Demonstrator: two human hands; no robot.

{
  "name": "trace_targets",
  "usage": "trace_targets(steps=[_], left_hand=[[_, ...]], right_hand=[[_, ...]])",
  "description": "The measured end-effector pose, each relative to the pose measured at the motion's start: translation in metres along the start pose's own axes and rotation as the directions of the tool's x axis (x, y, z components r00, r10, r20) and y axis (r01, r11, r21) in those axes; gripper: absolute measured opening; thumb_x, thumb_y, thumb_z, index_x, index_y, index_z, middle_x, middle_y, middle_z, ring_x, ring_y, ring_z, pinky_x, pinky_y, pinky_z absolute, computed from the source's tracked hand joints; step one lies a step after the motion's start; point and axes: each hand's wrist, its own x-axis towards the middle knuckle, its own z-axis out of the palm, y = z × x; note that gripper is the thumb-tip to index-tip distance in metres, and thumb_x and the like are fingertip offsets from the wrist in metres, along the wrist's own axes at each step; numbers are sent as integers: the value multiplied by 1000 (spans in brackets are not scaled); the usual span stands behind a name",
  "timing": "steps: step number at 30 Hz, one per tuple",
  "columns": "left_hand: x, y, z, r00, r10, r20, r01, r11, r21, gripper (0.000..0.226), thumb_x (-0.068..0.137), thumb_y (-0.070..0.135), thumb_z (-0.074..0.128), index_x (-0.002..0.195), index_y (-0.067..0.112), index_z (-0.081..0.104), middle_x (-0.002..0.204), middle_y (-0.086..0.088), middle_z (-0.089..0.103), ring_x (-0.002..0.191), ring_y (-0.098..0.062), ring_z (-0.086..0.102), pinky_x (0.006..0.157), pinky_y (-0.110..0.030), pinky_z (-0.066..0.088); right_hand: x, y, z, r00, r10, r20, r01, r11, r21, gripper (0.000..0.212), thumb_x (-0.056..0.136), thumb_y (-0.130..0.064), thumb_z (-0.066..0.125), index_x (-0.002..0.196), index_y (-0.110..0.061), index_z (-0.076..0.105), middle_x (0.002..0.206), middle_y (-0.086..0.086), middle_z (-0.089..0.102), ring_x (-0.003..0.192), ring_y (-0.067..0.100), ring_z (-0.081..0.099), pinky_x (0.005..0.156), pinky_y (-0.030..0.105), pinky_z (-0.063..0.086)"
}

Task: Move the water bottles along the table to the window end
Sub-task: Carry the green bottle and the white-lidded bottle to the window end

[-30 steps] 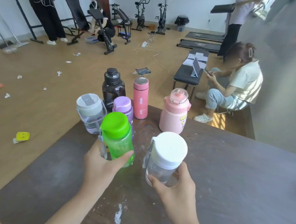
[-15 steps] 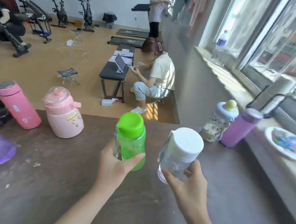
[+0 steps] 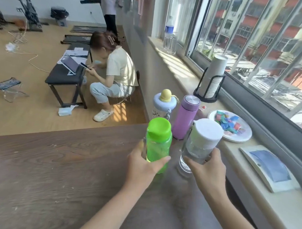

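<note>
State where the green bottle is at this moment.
In the head view the green bottle is held in the left hand at the table's window end, just in front of the purple flask and left of the white-capped clear bottle.

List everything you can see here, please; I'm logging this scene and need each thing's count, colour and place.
green bottle: 1, green, held over table near window end
clear bottle: 1, clear with white lid, held right of the green one
purple flask: 1, purple, table's window end
duck-lid bottle: 1, clear, blue lid with yellow top, beside purple flask
table: 1, dark wood, foreground
paper plate: 1, white, holding coloured scraps, on sill
cup stack: 1, white, in black holder, on sill
plastic bottle: 1, clear, blue label, far sill
bench: 1, black, on floor
seated person: 1, by bench
left hand: grips green bottle
right hand: grips clear bottle
</note>
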Motion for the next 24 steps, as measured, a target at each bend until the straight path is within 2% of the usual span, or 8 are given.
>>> trace_targets(steps=[3,5,8,13,17,19,21,24], left_hand=[[7,0,14,1000,14,-2,-14,998,54,52,57,38,96,101,19,76,88,2,84,87,-13,75,76,-21,57],[11,0,21,1000,11,-5,-11,997,79,50,55,42,95,97,25,75,87,7,82,87,-9,75,73,-16,55],[15,-2,28,1000,-9,-14,11,992,125,59,53,46,94,103,23,75,92,7,83,88,-15,77,80,-28,58],[13,-11,33,1000,-15,-7,16,990,143,60,53,48,93,104,21,75,94,7,83,93,-17,78,83,-32,60],[10,-16,35,1000,13,23,-16,989,150,58,59,38,100,109,27,75,99,11,83,96,-13,77,80,-15,54],[10,-18,36,999,30,21,-33,986,161,55,62,34,102,109,29,75,100,11,83,98,-13,77,79,-14,52],[10,-20,34,999,37,37,-42,986,164,62,64,32,103,118,30,75,108,12,83,105,-13,77,87,-21,55],[5,-18,21,993,16,119,-30,993,115,97,66,21,104,152,29,60,144,9,74,134,-8,68,115,-30,51]], right_hand=[[16,9,-2,1000,18,-6,-18,1000,-11,51,59,-40,87,97,-43,52,94,-22,69,84,-17,62,62,20,49],[22,13,-1,1000,26,1,-26,1000,-18,53,58,-40,86,99,-43,52,95,-19,69,83,-12,64,62,21,49],[28,18,1,999,32,15,-31,999,-22,54,57,-41,85,100,-40,52,96,-18,69,87,-4,66,62,23,50],[33,22,1,999,27,37,-26,999,-25,51,57,-42,85,94,-41,50,95,-21,68,82,-15,63,61,18,48],[33,22,-1,999,14,52,-13,1000,-25,52,60,-39,87,98,-41,51,98,-19,68,90,-6,65,65,21,50],[30,19,-2,998,9,65,-8,1000,-15,56,64,-35,89,108,-36,54,103,-17,69,95,3,67,71,24,51],[20,18,-3,998,4,59,-3,1000,-10,64,69,-30,90,122,-29,54,111,-16,67,99,4,66,78,20,50],[-20,24,-3,996,-10,-91,4,998,-59,59,77,-28,87,125,-18,55,113,-5,61,106,15,62,83,23,44]])
